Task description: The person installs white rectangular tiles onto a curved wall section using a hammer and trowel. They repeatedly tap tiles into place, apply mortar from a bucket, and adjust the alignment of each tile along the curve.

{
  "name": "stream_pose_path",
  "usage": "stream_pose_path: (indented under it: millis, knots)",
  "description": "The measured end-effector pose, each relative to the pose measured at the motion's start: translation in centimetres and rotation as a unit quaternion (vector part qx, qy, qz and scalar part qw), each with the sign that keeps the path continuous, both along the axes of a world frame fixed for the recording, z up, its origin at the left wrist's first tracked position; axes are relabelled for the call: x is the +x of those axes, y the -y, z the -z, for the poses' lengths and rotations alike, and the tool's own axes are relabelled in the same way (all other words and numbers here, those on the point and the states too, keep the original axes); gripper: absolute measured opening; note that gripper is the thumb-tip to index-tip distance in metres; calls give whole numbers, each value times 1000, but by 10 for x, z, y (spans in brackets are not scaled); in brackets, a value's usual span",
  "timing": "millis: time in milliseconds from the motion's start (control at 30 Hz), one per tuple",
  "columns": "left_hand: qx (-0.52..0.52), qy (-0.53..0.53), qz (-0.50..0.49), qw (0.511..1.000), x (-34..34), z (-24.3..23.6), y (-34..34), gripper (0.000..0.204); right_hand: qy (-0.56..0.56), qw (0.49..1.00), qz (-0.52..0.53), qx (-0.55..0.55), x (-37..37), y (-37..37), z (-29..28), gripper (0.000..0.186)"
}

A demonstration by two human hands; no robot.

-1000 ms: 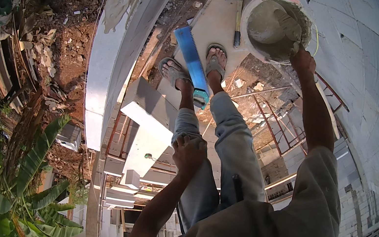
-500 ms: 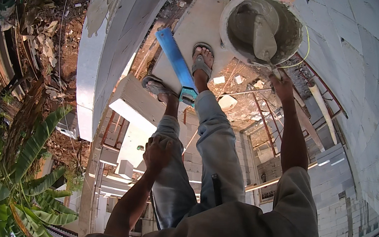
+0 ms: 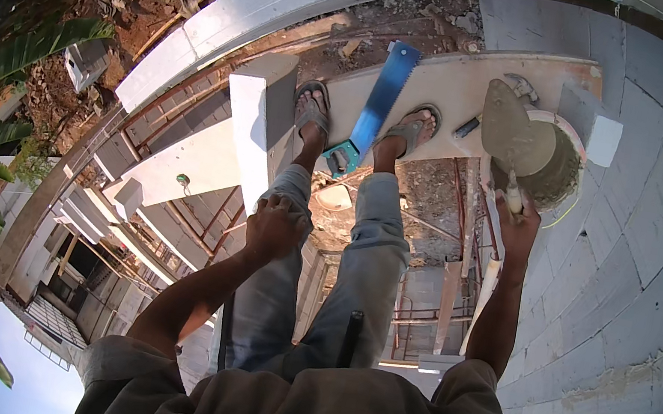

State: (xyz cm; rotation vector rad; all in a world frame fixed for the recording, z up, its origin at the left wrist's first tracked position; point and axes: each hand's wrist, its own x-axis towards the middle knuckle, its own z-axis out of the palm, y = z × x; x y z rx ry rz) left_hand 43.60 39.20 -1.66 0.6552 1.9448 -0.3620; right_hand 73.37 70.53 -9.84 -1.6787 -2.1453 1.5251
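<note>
My right hand point(image 3: 517, 223) is closed around the handle of a trowel point(image 3: 510, 133). The trowel's broad blade is grey with wet mortar and overlaps the far left rim of a round bucket point(image 3: 574, 128). Grey mortar point(image 3: 560, 176) shows inside the bucket, to the right of the blade. My left hand point(image 3: 276, 226) rests on my left knee with its fingers bent over the trouser cloth, and no tool is in it. A handsaw point(image 3: 391, 86) with a blue blade and teal handle lies across the plank between my sandalled feet.
I stand on a raised plank point(image 3: 454, 88) with a drop to rubble and metal scaffold bars below. A hammer point(image 3: 526, 87) lies beside the bucket. Pale blocks point(image 3: 253, 112) stand left of my feet; another block point(image 3: 595, 127) sits behind the bucket. A block wall point(image 3: 627, 254) rises at right.
The trowel has come up from inside the bucket, its blade now over the far left rim. My view has turned, shifting the whole scene. The left hand stays on the knee.
</note>
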Motion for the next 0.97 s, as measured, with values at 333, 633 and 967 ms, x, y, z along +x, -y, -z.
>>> stream_pose_path:
  millis: [333,633,967]
  knots:
    - [97,-262,-212,936,-23,113,88,79,103,767,-476,417,-276,-120,62,44]
    - [22,-198,-288,937,-59,211,149,134,84,742,-507,431,-300,-135,82,50]
    - [52,-183,-303,934,-66,220,170,118,104,724,-525,434,-317,-125,82,53]
